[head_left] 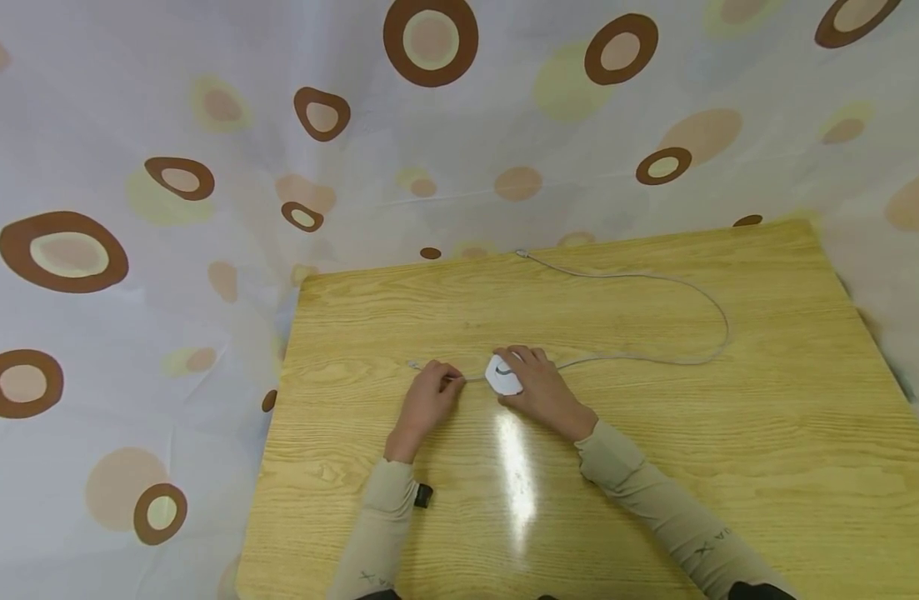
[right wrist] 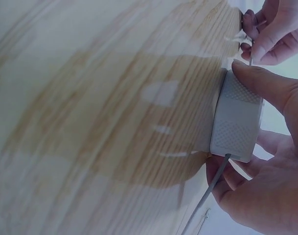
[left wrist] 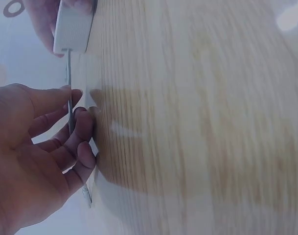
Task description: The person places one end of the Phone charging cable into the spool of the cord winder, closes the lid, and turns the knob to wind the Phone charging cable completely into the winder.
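Note:
On the wooden table (head_left: 654, 467) lies a small white cable reel (head_left: 496, 380) with several flat sides, and a thin grey cable (head_left: 639, 358) runs out of two opposite ends. My right hand (head_left: 545, 390) grips the reel from the right, thumb and fingers round its textured sides (right wrist: 233, 132). To the left of it, my left hand (head_left: 429, 400) pinches the short length of cable (left wrist: 69, 71) between thumb and fingertips, close to the tabletop. Past that hand a small plug (head_left: 413, 364) shows at the cable's end.
The longer cable run curves right and loops back to a plug (head_left: 522, 253) at the table's far edge. A patterned sheet (head_left: 504, 133) with brown rings hangs behind and left of the table. A small black object (head_left: 423, 496) sits by the left sleeve.

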{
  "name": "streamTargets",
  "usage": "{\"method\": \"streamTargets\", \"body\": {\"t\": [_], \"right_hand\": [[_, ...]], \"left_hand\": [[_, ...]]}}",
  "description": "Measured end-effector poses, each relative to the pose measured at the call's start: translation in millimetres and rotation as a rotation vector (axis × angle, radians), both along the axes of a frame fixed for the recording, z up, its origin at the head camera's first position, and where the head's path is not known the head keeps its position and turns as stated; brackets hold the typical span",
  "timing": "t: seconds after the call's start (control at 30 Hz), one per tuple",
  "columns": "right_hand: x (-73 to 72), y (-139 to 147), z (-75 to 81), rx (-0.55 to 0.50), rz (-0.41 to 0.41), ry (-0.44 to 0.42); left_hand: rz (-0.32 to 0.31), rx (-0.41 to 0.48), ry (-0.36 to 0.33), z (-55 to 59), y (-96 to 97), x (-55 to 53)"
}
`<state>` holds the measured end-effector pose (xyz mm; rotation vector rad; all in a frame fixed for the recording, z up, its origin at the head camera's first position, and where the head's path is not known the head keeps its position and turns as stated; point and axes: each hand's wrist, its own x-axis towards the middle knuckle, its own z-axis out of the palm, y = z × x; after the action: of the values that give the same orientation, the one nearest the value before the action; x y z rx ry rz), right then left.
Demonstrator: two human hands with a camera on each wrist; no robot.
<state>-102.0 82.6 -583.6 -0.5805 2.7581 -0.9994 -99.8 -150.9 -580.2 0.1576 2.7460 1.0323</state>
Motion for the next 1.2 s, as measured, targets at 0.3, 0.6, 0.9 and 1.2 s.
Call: {"method": "streamTargets", "body": {"t": [0.3,0.6,0.9,1.2], "right_hand": [[-0.5,0,-2.3,-0.002,0.001,0.009],[-0.2,0,-1.9,-0.008,0.002,0.001],[0.3,0,-0.1,-0.006,-0.001,0.011],[0.7,1,-0.5,0.008,-0.002,0.026]], "left_hand": [[0.023,0.027,-0.013,-2.6,-12.8,0.5],[0.007,0.041,-0.028,-0.3,-8.1,0.1],[-0.077,0.021,0.010,0.7,17.6,-4.6],[-0.100,-0.009,0.034,2.1,27.7,-5.8]]}}
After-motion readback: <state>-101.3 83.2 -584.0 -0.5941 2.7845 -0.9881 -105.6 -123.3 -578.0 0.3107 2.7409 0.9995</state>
